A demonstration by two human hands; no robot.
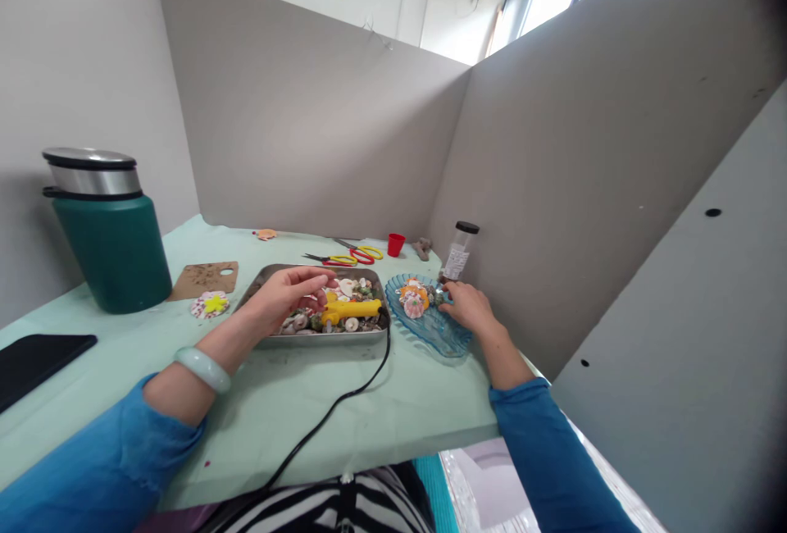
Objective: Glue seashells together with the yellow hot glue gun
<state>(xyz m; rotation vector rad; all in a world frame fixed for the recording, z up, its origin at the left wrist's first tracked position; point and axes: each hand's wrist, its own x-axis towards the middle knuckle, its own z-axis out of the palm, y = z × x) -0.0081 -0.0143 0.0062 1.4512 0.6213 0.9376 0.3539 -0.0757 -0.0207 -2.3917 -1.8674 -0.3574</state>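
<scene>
My left hand [293, 297] hovers over the left part of a metal tray [325, 339] of small shells. Its thumb and forefinger come together in a pinch; what they hold, if anything, is too small to make out. A yellow glue gun [353, 312] lies across the shells, its black cord running toward me. At the right, my right hand [468, 306] reaches over a blue scalloped plate [430, 336], with thumb and fingertips around a small greenish shell [438, 297]. Beside that shell on the plate sits an orange and pink shell piece [414, 301].
Behind the tray lie two pairs of scissors [362, 253], near a red cup [396, 245]. A black-lidded jar [458, 252] stands behind the plate. Left are a flower-like shell piece [210, 305], a brown board [202, 280], a green flask [111, 246] and a black phone-like slab [43, 365].
</scene>
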